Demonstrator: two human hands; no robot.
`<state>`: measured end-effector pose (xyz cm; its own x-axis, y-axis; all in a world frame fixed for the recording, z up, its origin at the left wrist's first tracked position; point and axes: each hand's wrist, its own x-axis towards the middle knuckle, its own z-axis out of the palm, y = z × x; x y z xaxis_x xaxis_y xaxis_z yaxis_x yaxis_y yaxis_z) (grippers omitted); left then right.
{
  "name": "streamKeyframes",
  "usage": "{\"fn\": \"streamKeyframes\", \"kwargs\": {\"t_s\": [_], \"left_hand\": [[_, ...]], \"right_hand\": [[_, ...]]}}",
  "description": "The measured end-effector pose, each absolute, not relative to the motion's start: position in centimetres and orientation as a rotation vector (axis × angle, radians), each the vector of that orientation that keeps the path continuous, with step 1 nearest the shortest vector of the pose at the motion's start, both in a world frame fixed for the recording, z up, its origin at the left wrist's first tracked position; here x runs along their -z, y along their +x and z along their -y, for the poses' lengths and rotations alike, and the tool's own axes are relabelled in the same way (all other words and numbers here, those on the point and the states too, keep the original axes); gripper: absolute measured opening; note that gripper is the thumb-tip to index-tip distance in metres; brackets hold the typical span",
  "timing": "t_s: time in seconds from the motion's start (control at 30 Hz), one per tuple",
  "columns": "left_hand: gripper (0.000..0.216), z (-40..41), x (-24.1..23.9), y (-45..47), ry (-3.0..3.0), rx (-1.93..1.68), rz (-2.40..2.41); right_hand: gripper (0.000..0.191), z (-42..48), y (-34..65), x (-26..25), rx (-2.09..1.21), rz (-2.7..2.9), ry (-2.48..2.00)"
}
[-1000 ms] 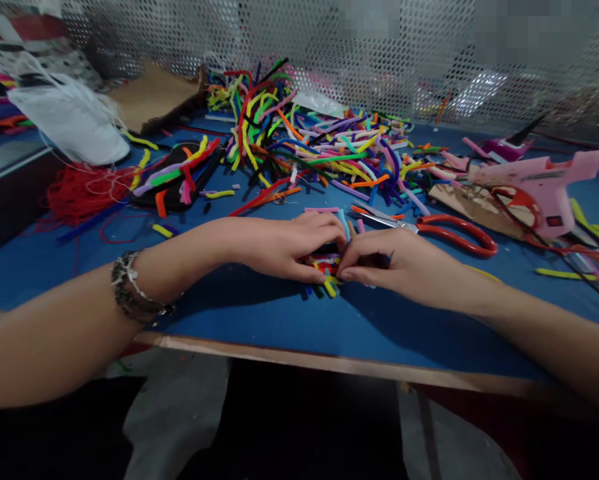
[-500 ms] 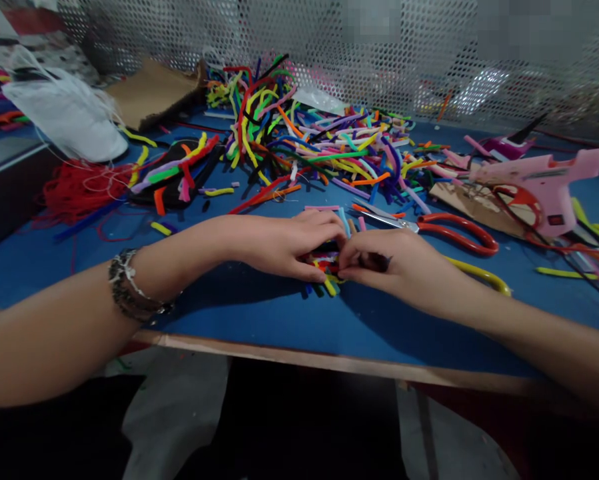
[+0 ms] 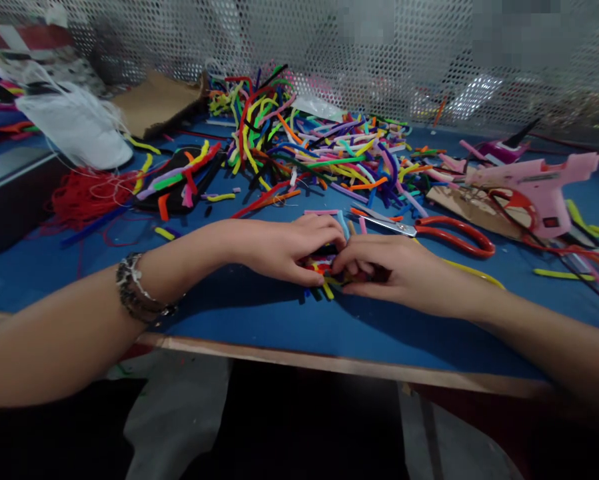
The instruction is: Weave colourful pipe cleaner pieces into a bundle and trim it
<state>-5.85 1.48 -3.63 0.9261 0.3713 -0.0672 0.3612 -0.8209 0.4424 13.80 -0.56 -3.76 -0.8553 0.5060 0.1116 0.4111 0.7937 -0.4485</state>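
A small piece made of colourful pipe cleaners (image 3: pixel 328 290) lies on the table between my hands, its short ends poking out toward me in yellow, green and blue. My left hand (image 3: pixel 294 248) is closed over its left side, thumb in front and fingers behind. From the right, my right hand (image 3: pixel 394 272) pinches at the piece's right side with thumb and bent fingers. Most of the piece is hidden under the fingers. Just behind it, a light blue pipe cleaner (image 3: pixel 343 225) and a pink one stick out.
Scissors with red handles (image 3: pixel 456 237) lie beyond my right hand. Farther right is a pink glue gun (image 3: pixel 539 190) on cardboard. Many loose pipe cleaners (image 3: pixel 324 150) are heaped at the back. Red yarn (image 3: pixel 86 197) and a white pouch (image 3: pixel 74 127) sit at left.
The view has shifted slightly. My right fingertips have shifted a little along the piece, with the index finger more bent over it; my left hand keeps its hold.
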Motion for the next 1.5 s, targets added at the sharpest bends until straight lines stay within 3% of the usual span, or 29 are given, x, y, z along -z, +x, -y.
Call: {"fn": "streamKeyframes", "kwargs": {"t_s": [0.47,0.7,1.2,1.5], "left_hand": [[0.034,-1.5,3.8,-5.9,2.593,-0.056,-0.527],[0.036,-1.5,3.7,-5.9,2.596,-0.039,-0.539],[0.035,-1.6,3.9,-5.9,2.606,-0.063,-0.533],[0.035,-1.5,3.9,-5.9,2.600,-0.046,-0.555]], "right_hand": [[0.015,1.5,13.2,4.4,-0.202,2.831,-0.831],[0.013,1.6,13.8,4.8,-0.050,2.747,-0.662],[0.009,2.4,13.9,5.4,-0.039,2.600,-0.694],[0.015,2.2,13.6,5.4,-0.213,2.665,-0.710]]}}
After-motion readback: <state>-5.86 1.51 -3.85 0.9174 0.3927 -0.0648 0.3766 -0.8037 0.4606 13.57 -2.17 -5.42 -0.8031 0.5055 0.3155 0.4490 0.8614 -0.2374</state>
